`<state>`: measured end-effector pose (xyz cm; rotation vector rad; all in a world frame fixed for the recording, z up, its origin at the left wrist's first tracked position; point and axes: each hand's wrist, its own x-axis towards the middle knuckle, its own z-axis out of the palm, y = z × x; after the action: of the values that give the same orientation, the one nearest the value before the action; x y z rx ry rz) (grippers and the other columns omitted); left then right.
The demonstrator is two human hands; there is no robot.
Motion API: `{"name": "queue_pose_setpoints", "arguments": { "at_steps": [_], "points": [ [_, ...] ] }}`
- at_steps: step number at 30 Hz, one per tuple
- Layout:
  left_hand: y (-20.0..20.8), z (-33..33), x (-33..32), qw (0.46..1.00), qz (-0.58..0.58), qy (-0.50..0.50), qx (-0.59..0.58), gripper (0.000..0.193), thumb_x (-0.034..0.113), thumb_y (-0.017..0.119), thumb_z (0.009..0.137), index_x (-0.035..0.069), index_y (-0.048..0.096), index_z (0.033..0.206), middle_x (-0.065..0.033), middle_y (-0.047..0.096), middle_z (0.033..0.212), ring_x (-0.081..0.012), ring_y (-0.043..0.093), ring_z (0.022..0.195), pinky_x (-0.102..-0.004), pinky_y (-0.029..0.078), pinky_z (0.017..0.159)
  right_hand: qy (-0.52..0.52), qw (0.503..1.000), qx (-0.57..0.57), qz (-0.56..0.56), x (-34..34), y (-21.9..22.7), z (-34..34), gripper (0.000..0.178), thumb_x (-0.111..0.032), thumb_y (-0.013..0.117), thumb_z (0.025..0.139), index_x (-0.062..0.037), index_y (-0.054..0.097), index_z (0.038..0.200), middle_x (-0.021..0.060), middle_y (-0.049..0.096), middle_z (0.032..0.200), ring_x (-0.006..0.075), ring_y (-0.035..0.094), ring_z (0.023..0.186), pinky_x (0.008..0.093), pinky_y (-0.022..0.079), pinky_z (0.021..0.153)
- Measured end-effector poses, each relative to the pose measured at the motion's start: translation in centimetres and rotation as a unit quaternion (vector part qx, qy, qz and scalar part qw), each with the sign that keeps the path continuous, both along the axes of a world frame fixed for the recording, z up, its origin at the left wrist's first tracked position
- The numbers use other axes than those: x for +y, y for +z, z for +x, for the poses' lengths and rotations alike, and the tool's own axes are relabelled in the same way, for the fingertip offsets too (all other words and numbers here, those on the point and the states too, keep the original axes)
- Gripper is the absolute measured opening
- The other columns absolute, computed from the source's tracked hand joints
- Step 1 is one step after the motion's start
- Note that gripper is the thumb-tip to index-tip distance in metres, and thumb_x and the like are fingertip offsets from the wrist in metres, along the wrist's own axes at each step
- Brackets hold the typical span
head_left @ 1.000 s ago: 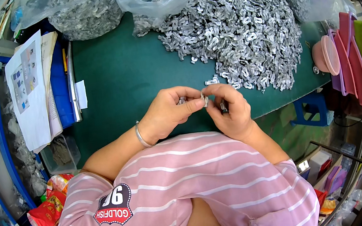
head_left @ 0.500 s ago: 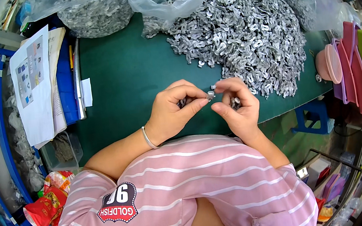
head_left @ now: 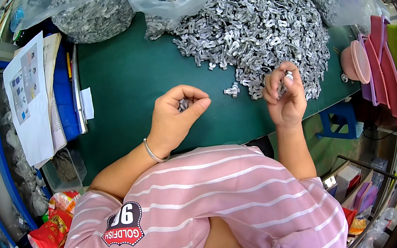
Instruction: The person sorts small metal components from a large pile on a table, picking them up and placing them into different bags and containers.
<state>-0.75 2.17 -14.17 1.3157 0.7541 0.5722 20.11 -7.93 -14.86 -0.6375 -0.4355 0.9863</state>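
A large heap of small silver metal parts (head_left: 250,22), looped in shape, lies on the green table. My left hand (head_left: 172,115), with a bangle at its wrist, is over the table left of the heap. Its fingers are curled around several of the metal parts, and thumb and forefinger nearly meet. At the heap's near edge my right hand (head_left: 285,100) is raised, palm turned up, with fingers bent around at least one silver part (head_left: 289,75). Between the hands a little cluster of metal parts (head_left: 232,90) rests on the table, apart from the heap.
Clear plastic bags of parts (head_left: 94,17) stand at the back. Papers (head_left: 30,101) and a blue tray (head_left: 65,96) are at left, above a clear plastic box (head_left: 66,169). Pink bins (head_left: 355,62) and a blue stool (head_left: 337,120) are on the right.
My hands were close together at their fingertips. My right hand has moved away to the right, to the heap's edge, and the cluster between them now shows fully. The view has shifted slightly.
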Motion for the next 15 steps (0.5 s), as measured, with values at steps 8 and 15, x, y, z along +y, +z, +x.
{"name": "queue_pose_setpoints", "arguments": {
  "at_steps": [8,15],
  "points": [
    [0.0,0.2,-0.1,0.999,-0.043,-0.012,0.003,0.008,0.006,0.066,0.080,0.002,0.061,0.084,0.0031,0.055,0.070,-0.0010,0.043,0.057,-0.0156,0.034,0.049,-0.113,0.576,-0.766,-0.263,1.3,-2.0,-1.2,0.016,-0.008,0.066,0.073,-0.0076,0.065,0.089,0.0089,0.055,0.073,0.0278,0.057,0.065,0.0361,0.047,0.056],
    [0.1,0.0,-0.1,0.998,-0.050,-0.022,0.007,0.008,0.005,0.066,0.079,0.002,0.061,0.085,0.0025,0.056,0.074,-0.0011,0.045,0.061,-0.0156,0.036,0.051,-0.107,0.689,-0.691,-0.191,1.5,-2.6,-0.5,0.011,-0.001,0.067,0.071,-0.0054,0.065,0.082,0.0078,0.054,0.076,0.0235,0.054,0.060,0.0311,0.045,0.054]
  ]
}}
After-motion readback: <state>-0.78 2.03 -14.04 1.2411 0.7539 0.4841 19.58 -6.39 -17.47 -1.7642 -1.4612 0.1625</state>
